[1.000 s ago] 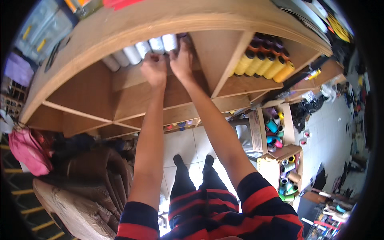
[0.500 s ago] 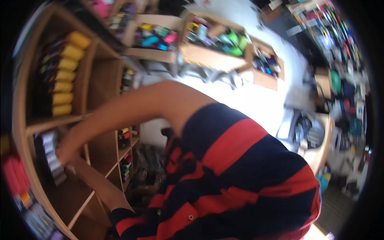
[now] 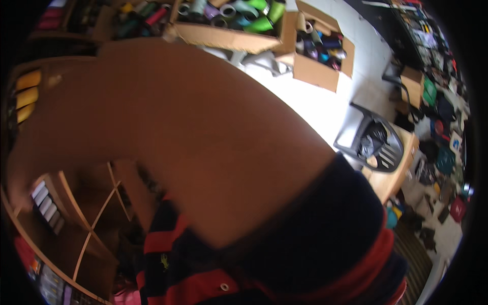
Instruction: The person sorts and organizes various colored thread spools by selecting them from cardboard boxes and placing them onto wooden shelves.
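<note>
The right arm is nearest, sweeping from its dark sleeve at the lower right across to the left edge of the frame. Below it is the red-and-dark striped shirt, with part of the left forearm left of centre; the left hand is hidden, so I cannot tell how its fingers stand. The right hand, blurred at the left edge, is just beside a row of white spools in a shelf at the lower left; whether its fingers are apart or clamped on anything I cannot tell. Yellow spools sit at the upper left. Farther off are a box of mostly green spools, top centre, another box right of it, and a grey chair at right.
</note>
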Demonstrator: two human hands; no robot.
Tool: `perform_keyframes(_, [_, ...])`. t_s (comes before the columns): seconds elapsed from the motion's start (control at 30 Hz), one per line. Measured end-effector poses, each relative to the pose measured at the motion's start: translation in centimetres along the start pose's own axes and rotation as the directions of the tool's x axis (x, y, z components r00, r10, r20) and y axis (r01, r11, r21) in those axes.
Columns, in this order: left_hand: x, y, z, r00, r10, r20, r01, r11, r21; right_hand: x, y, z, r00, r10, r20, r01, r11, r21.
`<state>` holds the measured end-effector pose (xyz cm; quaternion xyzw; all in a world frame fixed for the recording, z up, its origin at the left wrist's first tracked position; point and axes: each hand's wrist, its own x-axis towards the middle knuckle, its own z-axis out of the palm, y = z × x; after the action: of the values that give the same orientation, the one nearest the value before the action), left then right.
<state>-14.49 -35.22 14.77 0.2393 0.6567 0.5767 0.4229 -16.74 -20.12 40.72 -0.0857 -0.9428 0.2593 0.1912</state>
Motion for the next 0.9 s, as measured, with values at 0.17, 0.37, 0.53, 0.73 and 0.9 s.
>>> perform_keyframes(0.17, [-0.8,-0.7,6.4,0.998,-0.029,0.051,0.026,0.998,0.055,-18.7,7.2,3.8,0.969,0.060,-0.239,-0.034,0.993,0.114])
perform_keyframes(0.37, [1.9,-2.0,12.2,0.943,0.091,0.320,-0.180,0.948,0.263,-45.0,8.3,6.9,0.547,0.823,-0.153,-0.607,0.516,0.605])
perform_keyframes(0.53, [8.8,-2.7,19.4,0.843,0.040,0.536,-0.264,0.899,0.348,-56.4,5.4,8.5,0.109,0.994,-0.027,-0.667,0.093,0.740])
perform_keyframes(0.73, [9.0,-1.9,31.3,0.519,0.191,0.833,-0.681,0.682,0.268,-59.9,6.4,10.1,-0.381,0.801,-0.462,-0.739,0.036,0.673])
perform_keyframes(0.9, [4.0,-2.5,38.3,-0.079,0.113,0.990,-0.946,0.305,-0.110,-59.3,9.9,8.6,-0.443,0.559,-0.701,-0.889,-0.172,0.425])
